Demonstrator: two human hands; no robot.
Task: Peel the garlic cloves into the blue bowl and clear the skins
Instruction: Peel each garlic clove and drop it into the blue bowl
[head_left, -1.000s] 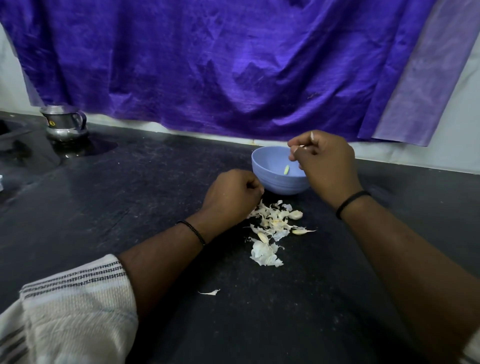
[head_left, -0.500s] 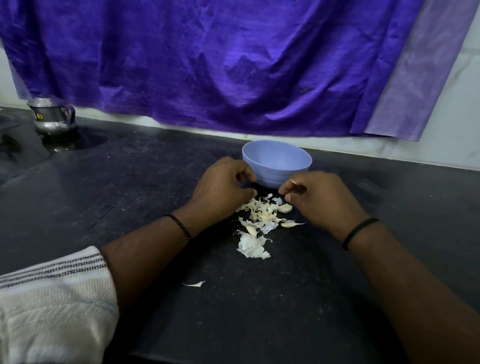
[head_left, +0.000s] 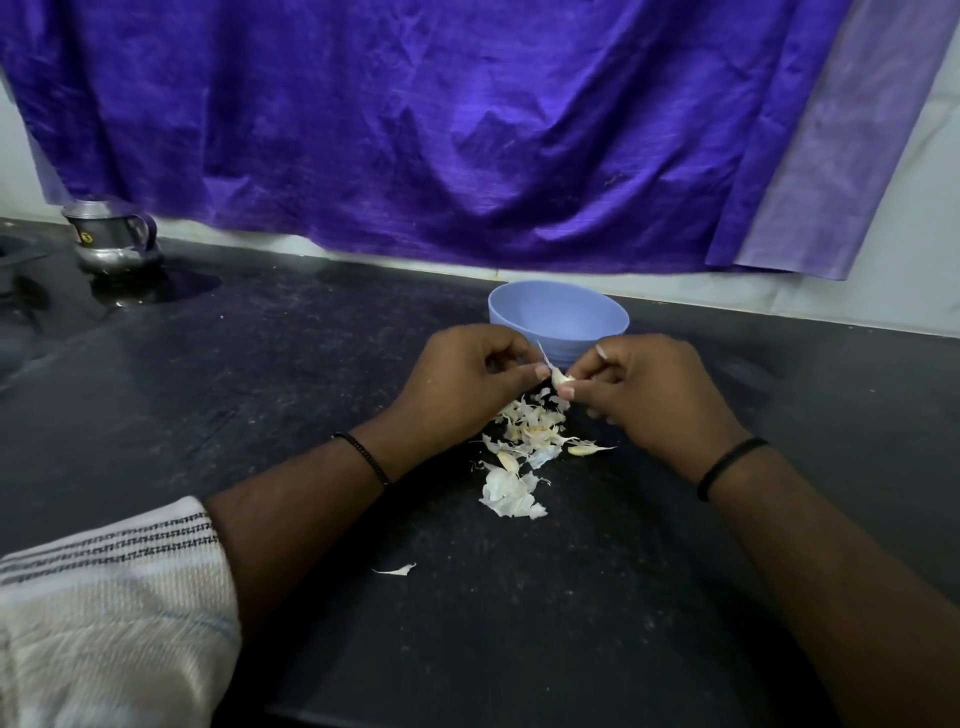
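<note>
A garlic clove (head_left: 560, 380) with a thin stalk of skin sticking up is pinched between both hands just in front of the blue bowl (head_left: 558, 316). My left hand (head_left: 467, 384) holds it from the left with thumb and fingers; my right hand (head_left: 644, 395) pinches it from the right. Below the hands a pile of white garlic skins (head_left: 524, 447) lies on the dark counter, with a few unpeeled cloves (head_left: 582, 450) mixed in. The bowl's inside is hidden from this angle.
A stray skin flake (head_left: 397, 570) lies nearer me on the black counter (head_left: 260, 415). A steel jug (head_left: 109, 239) stands at the far left. A purple cloth (head_left: 441, 130) hangs on the wall behind the bowl.
My right hand left the bowl, came down to the skin pile and took a clove. Both hands now meet on that clove in front of the bowl.
</note>
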